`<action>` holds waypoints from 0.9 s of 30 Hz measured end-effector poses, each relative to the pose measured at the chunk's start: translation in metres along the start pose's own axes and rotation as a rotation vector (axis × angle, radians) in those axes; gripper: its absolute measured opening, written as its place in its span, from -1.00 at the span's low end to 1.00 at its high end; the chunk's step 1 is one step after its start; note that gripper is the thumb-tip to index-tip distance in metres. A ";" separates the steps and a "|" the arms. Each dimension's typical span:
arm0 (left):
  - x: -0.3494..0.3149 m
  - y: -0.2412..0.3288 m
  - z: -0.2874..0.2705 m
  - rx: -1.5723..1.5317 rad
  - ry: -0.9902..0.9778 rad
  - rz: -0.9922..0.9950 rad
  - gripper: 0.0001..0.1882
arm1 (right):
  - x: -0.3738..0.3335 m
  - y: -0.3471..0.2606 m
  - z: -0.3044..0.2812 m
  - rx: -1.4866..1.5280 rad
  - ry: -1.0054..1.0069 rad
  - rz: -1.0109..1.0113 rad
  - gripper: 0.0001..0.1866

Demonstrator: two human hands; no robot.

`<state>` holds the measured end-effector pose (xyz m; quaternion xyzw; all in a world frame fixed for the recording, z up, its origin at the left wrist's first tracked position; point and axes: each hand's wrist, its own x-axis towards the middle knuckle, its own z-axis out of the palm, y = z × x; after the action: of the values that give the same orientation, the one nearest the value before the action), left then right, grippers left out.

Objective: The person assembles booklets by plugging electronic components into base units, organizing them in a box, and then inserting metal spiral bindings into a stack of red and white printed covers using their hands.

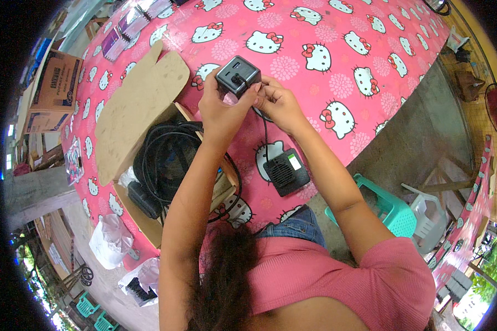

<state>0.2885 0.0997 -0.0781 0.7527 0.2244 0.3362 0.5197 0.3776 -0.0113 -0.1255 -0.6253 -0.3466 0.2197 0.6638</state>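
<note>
crowding the left rim, a brown carton (54,83) bends with the lens, its contents out of sight. next, a crumpled white plastic bag (111,240) hangs near the table edge; what it holds, if anything, i cannot tell. then an opened cardboard box (135,110) lies on the pink tablecloth (309,77), its flap folded back. inside are a black adapter-like block (143,199) and coiled black cables (163,151), though the left forearm covers much of the box's right side.

further right, the left hand (220,105) wraps the side of a black cube (237,75) held above the cloth, fingers curled round it and mostly hidden behind, thumb across its lower edge. the cube's ported face shows — a dark plug or cord end sits on it, hard to make out. the right hand (281,110) is at the cube's lower right corner, fingers bent and tips drawn together; whether they pinch the cord or press the cube i cannot tell.

a thin black cord (266,135) drops from behind that hand to a vented black box (286,172) on the cloth. beyond the right arm, a teal stool (395,215) is partly covered by the sleeve and elbow.
</note>
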 end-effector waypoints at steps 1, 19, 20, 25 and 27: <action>0.000 -0.001 0.000 -0.011 -0.003 0.014 -0.34 | 0.000 0.000 0.000 0.020 -0.011 0.014 -0.85; 0.000 -0.002 -0.003 0.015 -0.047 0.103 -0.39 | -0.003 -0.001 -0.003 0.138 -0.054 0.128 -0.84; 0.000 -0.002 -0.004 0.032 -0.045 0.107 -0.39 | -0.003 0.000 -0.004 0.192 -0.063 0.138 -0.84; 0.000 -0.003 -0.002 -0.040 -0.053 0.091 -0.41 | -0.003 0.005 -0.008 0.178 -0.111 0.167 -0.82; 0.001 -0.005 -0.002 -0.031 -0.055 0.089 -0.41 | -0.004 0.005 -0.008 0.161 -0.117 0.134 -0.81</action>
<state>0.2873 0.1035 -0.0819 0.7628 0.1709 0.3415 0.5219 0.3815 -0.0185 -0.1311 -0.5780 -0.3234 0.3268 0.6742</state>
